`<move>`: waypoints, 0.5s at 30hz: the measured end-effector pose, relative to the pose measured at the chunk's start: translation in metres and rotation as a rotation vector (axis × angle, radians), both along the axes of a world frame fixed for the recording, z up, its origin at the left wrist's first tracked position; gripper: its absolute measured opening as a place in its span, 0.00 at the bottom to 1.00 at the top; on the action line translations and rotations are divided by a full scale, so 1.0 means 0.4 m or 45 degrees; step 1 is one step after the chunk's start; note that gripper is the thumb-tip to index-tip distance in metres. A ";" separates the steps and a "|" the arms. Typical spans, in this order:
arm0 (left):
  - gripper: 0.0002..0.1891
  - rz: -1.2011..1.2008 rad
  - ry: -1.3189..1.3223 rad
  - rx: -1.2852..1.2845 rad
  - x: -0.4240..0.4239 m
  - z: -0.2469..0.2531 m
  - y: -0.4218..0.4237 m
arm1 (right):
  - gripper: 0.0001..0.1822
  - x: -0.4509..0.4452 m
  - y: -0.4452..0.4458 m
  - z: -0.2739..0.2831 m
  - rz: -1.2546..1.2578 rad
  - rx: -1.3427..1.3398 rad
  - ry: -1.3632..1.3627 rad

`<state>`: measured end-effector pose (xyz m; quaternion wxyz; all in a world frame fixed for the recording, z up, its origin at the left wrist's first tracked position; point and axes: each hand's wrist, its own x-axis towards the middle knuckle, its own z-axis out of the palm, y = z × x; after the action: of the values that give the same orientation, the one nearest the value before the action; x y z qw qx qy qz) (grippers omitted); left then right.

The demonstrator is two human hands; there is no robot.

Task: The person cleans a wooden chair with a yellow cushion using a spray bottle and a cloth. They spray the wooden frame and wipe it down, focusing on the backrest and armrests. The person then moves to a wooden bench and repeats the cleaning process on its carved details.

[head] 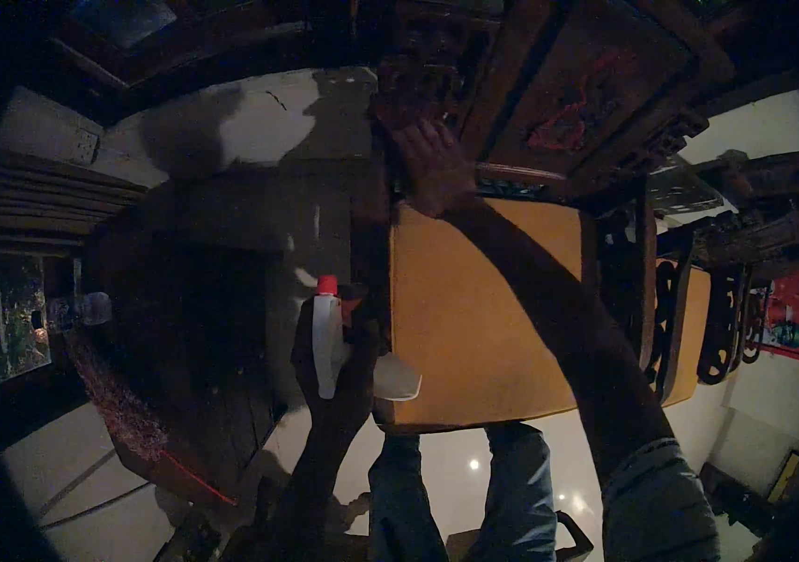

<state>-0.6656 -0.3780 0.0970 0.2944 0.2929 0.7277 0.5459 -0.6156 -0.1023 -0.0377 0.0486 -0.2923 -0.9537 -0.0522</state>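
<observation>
My left hand is closed around a white spray bottle with a red nozzle, beside the left edge of a wooden chair's orange-tan seat cushion. The bottle's pale lower part shows over the cushion's near left corner. Past the seat's far edge, my right hand lies spread against the dark wooden chair frame. Its fingertips are in deep shadow; whether a cloth is under them I cannot tell. The right forearm crosses above the cushion.
A dark wooden surface stands to the left, with a fluffy duster on a red handle along it and a clear plastic bottle near its far end. More carved chairs with tan cushions stand at right. A red bag bears writing.
</observation>
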 end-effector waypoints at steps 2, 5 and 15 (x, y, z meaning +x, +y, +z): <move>0.16 0.001 -0.021 0.034 0.003 -0.040 -0.004 | 0.44 0.054 0.039 -0.026 0.057 0.121 -0.089; 0.17 0.106 -0.176 0.055 -0.009 -0.024 -0.020 | 0.43 0.053 0.047 0.030 0.069 0.030 -0.116; 0.19 0.102 -0.202 0.058 -0.033 -0.026 -0.028 | 0.51 0.025 -0.014 -0.148 -0.201 -0.177 0.244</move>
<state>-0.6787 -0.3892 0.0864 0.3225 0.2259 0.7007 0.5950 -0.6056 -0.1077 -0.0969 0.1148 -0.3729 -0.9200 0.0382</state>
